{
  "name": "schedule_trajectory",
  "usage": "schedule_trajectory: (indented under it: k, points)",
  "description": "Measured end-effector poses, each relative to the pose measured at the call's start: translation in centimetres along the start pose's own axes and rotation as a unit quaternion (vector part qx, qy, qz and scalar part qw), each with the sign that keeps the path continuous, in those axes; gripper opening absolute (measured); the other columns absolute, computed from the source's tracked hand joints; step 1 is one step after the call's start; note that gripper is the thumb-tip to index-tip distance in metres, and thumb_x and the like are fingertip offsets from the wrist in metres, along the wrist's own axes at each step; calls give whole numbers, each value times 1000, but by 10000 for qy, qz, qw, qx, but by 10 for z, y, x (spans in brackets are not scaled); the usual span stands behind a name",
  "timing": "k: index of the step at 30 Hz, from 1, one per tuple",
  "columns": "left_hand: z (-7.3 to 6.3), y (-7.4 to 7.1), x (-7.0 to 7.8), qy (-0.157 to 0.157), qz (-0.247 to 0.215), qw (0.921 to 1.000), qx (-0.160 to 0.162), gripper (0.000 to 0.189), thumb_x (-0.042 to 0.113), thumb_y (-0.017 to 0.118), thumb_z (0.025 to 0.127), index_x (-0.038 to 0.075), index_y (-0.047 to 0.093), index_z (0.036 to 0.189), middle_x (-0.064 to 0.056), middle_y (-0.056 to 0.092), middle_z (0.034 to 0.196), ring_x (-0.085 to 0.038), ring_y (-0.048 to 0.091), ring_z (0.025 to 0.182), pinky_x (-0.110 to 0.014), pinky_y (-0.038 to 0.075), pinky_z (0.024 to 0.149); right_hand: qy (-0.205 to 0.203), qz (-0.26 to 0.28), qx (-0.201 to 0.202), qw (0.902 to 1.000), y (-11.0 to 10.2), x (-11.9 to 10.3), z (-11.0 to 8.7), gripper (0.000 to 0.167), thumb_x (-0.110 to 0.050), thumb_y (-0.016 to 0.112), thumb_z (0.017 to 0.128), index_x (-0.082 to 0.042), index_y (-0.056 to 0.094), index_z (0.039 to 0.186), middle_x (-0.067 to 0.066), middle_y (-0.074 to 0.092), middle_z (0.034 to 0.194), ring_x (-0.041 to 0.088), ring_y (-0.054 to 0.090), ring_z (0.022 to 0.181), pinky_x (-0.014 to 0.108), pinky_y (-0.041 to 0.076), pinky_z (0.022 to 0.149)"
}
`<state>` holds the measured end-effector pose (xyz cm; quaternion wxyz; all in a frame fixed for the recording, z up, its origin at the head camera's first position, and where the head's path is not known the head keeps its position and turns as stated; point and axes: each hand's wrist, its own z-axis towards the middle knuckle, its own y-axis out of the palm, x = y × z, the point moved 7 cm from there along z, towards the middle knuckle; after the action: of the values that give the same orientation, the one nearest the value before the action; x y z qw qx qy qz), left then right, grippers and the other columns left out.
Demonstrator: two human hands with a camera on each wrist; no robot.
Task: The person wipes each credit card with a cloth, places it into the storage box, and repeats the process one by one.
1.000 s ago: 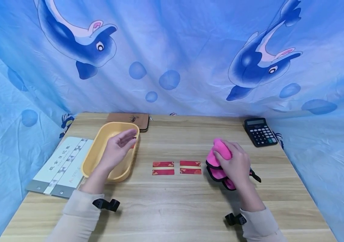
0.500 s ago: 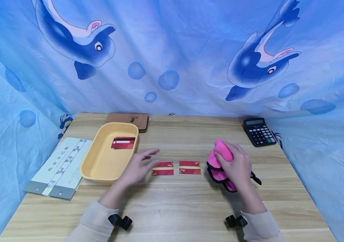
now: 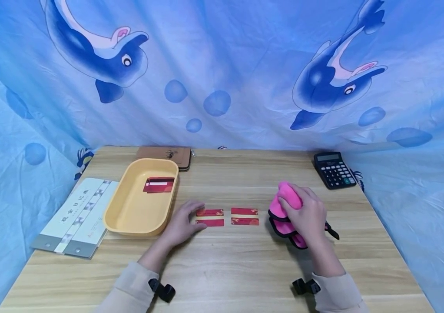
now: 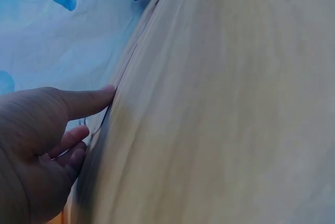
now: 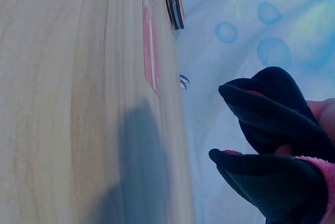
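Note:
In the head view two red cards with a gold band lie side by side on the table, a left card [image 3: 215, 217] and a right card [image 3: 244, 216]. At the left card's left edge is my left hand [image 3: 183, 224], fingers and thumb spread apart around that edge. Whether they touch the card cannot be told. My right hand [image 3: 308, 213] grips a bunched pink cloth [image 3: 278, 208] with black trim and a black strap, held above the table right of the cards. The right wrist view shows the folds of the cloth [image 5: 277, 177] close up.
A yellow plastic basin [image 3: 124, 219] stands at left with red cards [image 3: 161, 185] inside. Left of it lies a pale ledger book [image 3: 77, 213]. Behind it is a brown wallet [image 3: 171, 155]. A black calculator [image 3: 334, 170] lies at the back right, before a blue dolphin curtain [image 3: 245, 87].
My left hand has moved from over the basin rightward and down to the left card, uncovering the red cards in the basin. The right hand with the cloth has barely shifted.

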<state>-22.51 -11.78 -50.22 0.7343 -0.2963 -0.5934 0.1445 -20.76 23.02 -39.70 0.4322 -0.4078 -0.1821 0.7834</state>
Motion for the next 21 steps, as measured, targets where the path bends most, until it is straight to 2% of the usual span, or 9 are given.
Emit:
schedule_trajectory:
  k: [6, 10, 14, 17, 21]
  points:
    - [2, 0, -2, -122, 142, 9998, -102, 65, 13, 89, 78, 2, 62, 136, -14, 61, 136, -35, 50, 133, -52, 36, 116, -85, -15, -18, 10000, 0, 0, 0, 51, -28, 90, 77, -9, 74, 121, 16, 73, 105, 34, 69, 85, 47, 53, 61]
    - [1, 1, 1, -131, 455, 9988, -145, 67, 15, 87, 80, 1, 59, 139, -13, 63, 134, -34, 51, 131, -52, 37, 115, -145, -2, -119, 9998, 3, -1, -3, 51, -27, 90, 77, -10, 74, 122, 15, 73, 104, 32, 69, 84, 45, 54, 62]
    - [-2, 2, 7, 197, 766, 9968, -60, 59, 13, 86, 81, 0, 61, 134, -13, 64, 125, -33, 54, 123, -51, 41, 110, -175, 0, -163, 9997, 5, -3, -5, 52, -27, 91, 76, -10, 74, 123, 15, 73, 105, 32, 69, 84, 45, 54, 62]
    - [-4, 3, 12, 498, 942, 9943, 35, 45, 8, 84, 83, 1, 66, 123, -10, 66, 112, -32, 56, 114, -50, 43, 102, -155, -17, -175, 9997, 4, -4, -5, 52, -27, 91, 76, -10, 74, 123, 15, 73, 107, 33, 70, 86, 46, 54, 63]
    - [-5, 4, 14, 563, 1102, 9923, 81, 41, 7, 82, 84, 3, 65, 121, -10, 64, 111, -31, 55, 113, -51, 43, 101, -141, 0, -178, 9997, 3, -4, -5, 53, -28, 90, 77, -9, 73, 123, 15, 73, 107, 34, 70, 87, 48, 54, 63]
